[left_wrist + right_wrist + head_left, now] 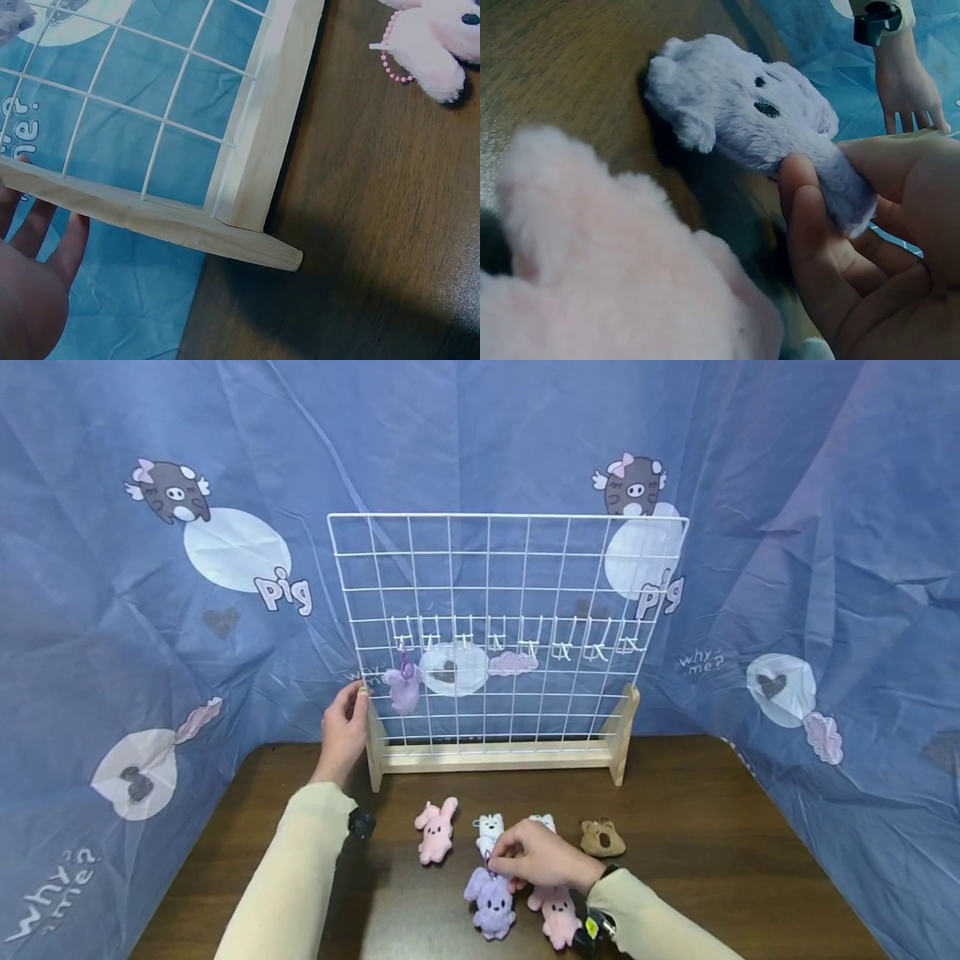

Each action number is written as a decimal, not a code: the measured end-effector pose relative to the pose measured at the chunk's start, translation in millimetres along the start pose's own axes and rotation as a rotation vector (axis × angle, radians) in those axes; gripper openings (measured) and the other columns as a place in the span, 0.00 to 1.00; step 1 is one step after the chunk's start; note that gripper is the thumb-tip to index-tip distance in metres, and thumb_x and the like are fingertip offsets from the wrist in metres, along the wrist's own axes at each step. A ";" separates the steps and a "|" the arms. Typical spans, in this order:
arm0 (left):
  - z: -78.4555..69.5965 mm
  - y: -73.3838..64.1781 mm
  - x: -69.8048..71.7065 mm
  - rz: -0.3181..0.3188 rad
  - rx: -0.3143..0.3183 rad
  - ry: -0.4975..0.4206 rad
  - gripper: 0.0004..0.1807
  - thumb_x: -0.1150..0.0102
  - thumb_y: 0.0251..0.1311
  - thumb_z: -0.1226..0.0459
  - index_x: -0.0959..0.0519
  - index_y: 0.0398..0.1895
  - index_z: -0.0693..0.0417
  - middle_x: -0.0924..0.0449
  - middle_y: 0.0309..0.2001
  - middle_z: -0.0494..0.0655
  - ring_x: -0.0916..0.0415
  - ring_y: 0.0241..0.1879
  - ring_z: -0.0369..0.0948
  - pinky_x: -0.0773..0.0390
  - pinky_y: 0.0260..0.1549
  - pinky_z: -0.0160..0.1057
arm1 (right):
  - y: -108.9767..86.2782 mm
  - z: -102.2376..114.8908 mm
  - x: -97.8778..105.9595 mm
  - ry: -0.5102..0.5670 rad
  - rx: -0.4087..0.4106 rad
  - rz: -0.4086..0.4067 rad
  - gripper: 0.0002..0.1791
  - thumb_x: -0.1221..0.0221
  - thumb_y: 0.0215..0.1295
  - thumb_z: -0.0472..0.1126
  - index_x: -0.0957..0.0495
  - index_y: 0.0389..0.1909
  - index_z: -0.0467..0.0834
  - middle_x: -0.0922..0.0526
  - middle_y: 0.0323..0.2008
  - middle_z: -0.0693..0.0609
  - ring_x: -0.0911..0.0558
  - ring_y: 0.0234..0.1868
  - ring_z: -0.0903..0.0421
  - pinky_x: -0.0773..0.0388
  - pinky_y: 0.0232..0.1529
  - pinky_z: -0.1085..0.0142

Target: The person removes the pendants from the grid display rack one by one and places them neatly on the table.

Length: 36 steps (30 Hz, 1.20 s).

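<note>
My left hand [345,727] holds the wooden side post of a white wire grid rack [372,739], its fingers [69,251] against the wood's outer edge. My right hand [543,853] pinches a purple plush bunny keychain [492,906] by its ear end; in the right wrist view the bunny [742,105] lies tilted from the fingertips. Beside that hand is a pink plush bunny keychain [558,920], partly covered by the wrist. Another purple plush keychain [406,689] hangs from the leftmost hook of the rack.
Several white hooks [528,647] line the grid's middle. On the brown table [697,827] lie a pink bunny keychain [437,833], a white plush keychain [490,831], a second white plush [543,820] mostly behind the right hand, and a brown plush [602,838]. Blue fabric [465,435] stands behind.
</note>
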<state>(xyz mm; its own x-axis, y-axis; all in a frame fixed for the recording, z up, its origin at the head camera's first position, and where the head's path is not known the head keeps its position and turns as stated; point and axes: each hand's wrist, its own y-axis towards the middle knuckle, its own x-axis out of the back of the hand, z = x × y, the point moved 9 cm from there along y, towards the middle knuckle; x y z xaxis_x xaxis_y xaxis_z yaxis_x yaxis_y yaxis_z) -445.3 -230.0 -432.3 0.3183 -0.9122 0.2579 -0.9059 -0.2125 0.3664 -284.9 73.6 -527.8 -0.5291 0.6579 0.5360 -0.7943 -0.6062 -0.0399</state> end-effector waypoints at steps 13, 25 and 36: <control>-3.8 1.5 0.0 -0.037 -0.036 0.056 0.20 0.52 0.83 0.59 0.24 0.69 0.60 0.17 0.59 0.60 0.23 0.52 0.49 0.28 0.53 0.45 | 0.4 1.2 -4.4 -0.057 0.032 0.010 0.08 0.35 0.72 0.37 0.12 0.31 0.45 0.16 0.19 0.58 0.19 0.18 0.66 0.21 0.22 0.71; -0.6 5.3 -0.6 -0.035 -0.047 0.022 0.20 0.51 0.82 0.60 0.24 0.68 0.61 0.16 0.59 0.60 0.22 0.53 0.47 0.28 0.54 0.40 | -0.8 0.7 -13.2 -0.066 0.008 0.041 0.11 0.35 0.72 0.36 0.13 0.28 0.46 0.17 0.15 0.57 0.21 0.15 0.67 0.26 0.16 0.73; -0.4 3.4 -1.0 -0.025 -0.040 0.015 0.20 0.51 0.82 0.60 0.24 0.68 0.60 0.17 0.60 0.59 0.22 0.55 0.48 0.28 0.55 0.41 | -5.1 -1.8 -9.9 -0.063 -0.024 0.022 0.10 0.36 0.73 0.40 0.12 0.29 0.48 0.16 0.16 0.53 0.22 0.13 0.64 0.24 0.15 0.69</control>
<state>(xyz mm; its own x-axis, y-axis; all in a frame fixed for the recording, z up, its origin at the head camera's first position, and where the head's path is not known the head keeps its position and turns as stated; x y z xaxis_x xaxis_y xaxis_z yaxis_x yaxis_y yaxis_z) -448.5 -229.7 -431.0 0.3454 -0.9014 0.2610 -0.8857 -0.2212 0.4083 -276.1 71.0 -534.5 -0.5270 0.6145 0.5870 -0.7901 -0.6087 -0.0721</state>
